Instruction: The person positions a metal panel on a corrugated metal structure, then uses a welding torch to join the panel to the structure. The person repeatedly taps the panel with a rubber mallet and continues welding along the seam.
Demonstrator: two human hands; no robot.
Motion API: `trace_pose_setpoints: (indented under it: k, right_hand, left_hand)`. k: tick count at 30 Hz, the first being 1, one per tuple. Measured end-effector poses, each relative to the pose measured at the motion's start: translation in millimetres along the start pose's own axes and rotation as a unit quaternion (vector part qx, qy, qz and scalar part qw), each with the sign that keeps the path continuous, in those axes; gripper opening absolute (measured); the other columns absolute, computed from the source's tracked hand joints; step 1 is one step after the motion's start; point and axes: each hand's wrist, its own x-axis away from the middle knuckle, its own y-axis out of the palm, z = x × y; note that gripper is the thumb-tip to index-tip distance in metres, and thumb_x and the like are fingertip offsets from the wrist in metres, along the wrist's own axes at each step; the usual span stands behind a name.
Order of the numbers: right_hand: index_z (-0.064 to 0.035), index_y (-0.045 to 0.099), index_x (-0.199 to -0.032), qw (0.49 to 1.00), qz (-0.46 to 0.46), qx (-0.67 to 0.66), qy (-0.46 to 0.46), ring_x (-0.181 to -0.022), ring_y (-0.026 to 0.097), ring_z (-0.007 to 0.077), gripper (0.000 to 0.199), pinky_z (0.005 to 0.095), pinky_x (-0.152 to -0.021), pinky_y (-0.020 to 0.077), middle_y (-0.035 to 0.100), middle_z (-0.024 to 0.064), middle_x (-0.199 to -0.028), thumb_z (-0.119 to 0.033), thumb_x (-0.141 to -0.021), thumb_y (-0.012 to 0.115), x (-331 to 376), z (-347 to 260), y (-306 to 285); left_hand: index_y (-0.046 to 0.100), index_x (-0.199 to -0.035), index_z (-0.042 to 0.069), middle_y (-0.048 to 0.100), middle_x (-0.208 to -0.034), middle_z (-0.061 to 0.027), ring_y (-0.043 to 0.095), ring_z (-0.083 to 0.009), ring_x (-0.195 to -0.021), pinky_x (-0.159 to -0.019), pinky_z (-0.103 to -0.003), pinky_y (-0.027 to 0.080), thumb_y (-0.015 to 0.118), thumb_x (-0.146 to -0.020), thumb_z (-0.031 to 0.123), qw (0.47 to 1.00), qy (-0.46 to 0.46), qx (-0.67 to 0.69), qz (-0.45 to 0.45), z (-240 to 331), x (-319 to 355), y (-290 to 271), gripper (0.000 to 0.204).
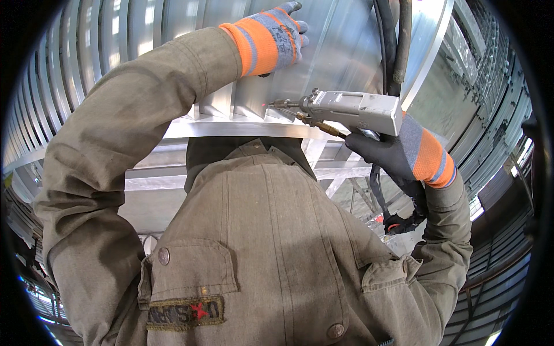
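Note:
My right hand [398, 151], in an orange and grey glove with dark fingers, wraps round a silver boxy welding gun [360, 106], apparently a handheld laser type. Its narrow nozzle [283, 104] points left, and a thin brass tube [320, 124] runs beneath it. A small red light spot shows on the metal just left of the tip. My left hand [276, 40], gloved alike, reaches across the shiny ribbed metal panel [340, 57] with its fingers apart, holding nothing visible. Whether its palm presses on the panel is hidden.
A pale metal rail [231, 128] crosses between the panel and my body. Dark hoses [398, 46] hang over the panel behind the gun. A black cable [378, 193] drops below my right hand. Metal framing [352, 199] stands lower down; stacked metal lengths [496, 150] lie at the right.

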Motion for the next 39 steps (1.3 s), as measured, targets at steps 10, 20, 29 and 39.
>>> trace_pose_setpoints:
  k: [10, 20, 29, 39]
  right_hand:
    - [-0.0051, 0.074, -0.150, 0.992, 0.004, 0.077, -0.099, -0.092, 0.076, 0.0185, 0.048, 0.0361, -0.083, 0.0620, 0.083, 0.0094, -0.113, -0.019, -0.104, 0.083, -15, -4, 7]
    - [-0.0146, 0.077, -0.144, 0.979, -0.042, 0.135, -0.146, -0.094, 0.081, 0.0397, 0.045, 0.0465, -0.085, 0.0630, 0.084, 0.0189, -0.106, -0.038, -0.106, 0.075, -62, -22, 28]
    - [-0.0175, 0.079, -0.143, 0.976, -0.042, 0.151, -0.154, -0.094, 0.079, 0.0421, 0.045, 0.0472, -0.085, 0.0625, 0.083, 0.0207, -0.106, -0.040, -0.106, 0.071, -82, -24, 38]
    - [-0.0194, 0.077, -0.145, 0.967, -0.064, 0.206, -0.137, -0.097, 0.081, 0.0381, 0.044, 0.0456, -0.087, 0.0636, 0.085, 0.0162, -0.109, -0.039, -0.106, 0.074, -85, -38, 40]
  left_hand:
    - [0.088, -0.116, 0.023, 0.077, -0.140, 0.0006, 0.060, -0.0249, -0.152, -0.134, -0.068, 0.035, 0.086, -0.091, 0.026, 0.997, -0.010, 0.010, -0.070, -1, -3, -21, 0.026]
    - [0.088, -0.123, 0.020, 0.076, -0.149, -0.0021, 0.059, -0.0258, -0.154, -0.135, -0.067, 0.033, 0.074, -0.098, 0.026, 0.999, -0.009, 0.006, 0.034, -1, -2, 3, 0.029]
    - [0.088, -0.119, 0.021, 0.078, -0.141, -0.0025, 0.063, -0.0247, -0.148, -0.135, -0.066, 0.035, 0.083, -0.091, 0.034, 0.998, 0.002, -0.024, 0.058, -3, 8, 3, 0.031]
    - [0.083, -0.135, 0.027, 0.072, -0.160, -0.0018, 0.057, -0.0261, -0.160, -0.144, -0.049, 0.028, 0.102, -0.069, 0.023, 0.995, -0.095, 0.028, -0.004, 1, -18, 21, 0.069]
